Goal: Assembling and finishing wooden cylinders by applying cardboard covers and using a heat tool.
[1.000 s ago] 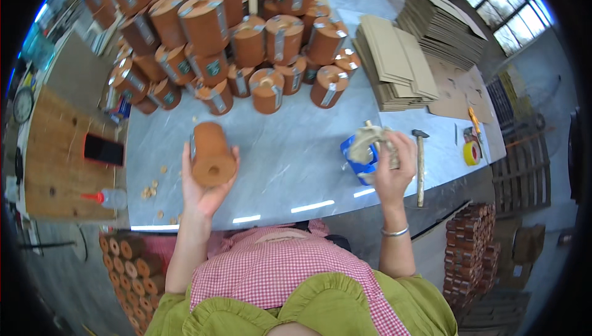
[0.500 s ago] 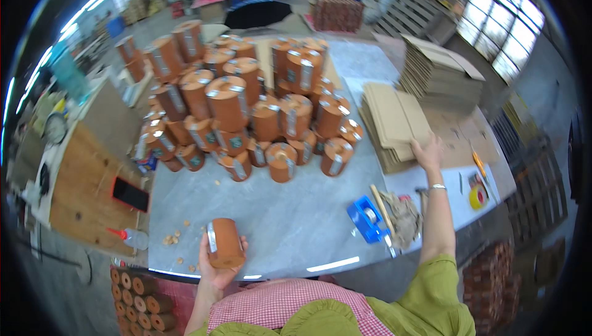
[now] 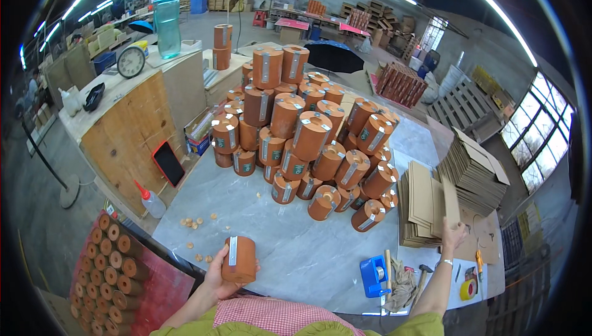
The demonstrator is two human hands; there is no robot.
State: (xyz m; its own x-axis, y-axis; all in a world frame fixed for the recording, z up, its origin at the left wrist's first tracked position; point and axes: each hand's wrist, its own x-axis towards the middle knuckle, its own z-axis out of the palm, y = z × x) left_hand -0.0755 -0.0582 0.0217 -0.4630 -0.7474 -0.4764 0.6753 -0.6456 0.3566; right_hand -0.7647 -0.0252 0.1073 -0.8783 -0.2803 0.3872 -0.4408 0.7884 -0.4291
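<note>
My left hand [image 3: 214,279] is wrapped round an orange-brown cylinder [image 3: 245,262] with a metallic strip down its side, held near the table's front edge. Far to the right, my right hand [image 3: 454,235] pinches the near end of a folded cardboard sheet [image 3: 451,199]. That sheet stands tilted up at the right side of a low cardboard stack [image 3: 416,203]. Beyond my left hand, many similar cylinders [image 3: 310,135] are piled on the grey table [image 3: 296,246], some upright and some leaning.
A taller cardboard stack [image 3: 472,166] stands behind. Near my right forearm lie a blue tape dispenser [image 3: 372,277], a rag [image 3: 402,285], a hammer [image 3: 423,277] and yellow tape [image 3: 468,289]. Small round plugs [image 3: 191,222] and a red-tipped bottle [image 3: 150,200] are at left.
My right hand has gone from resting at the stack's near corner to lifting a cardboard sheet's edge. The cylinder stays in my left hand. The view has turned left and upward.
</note>
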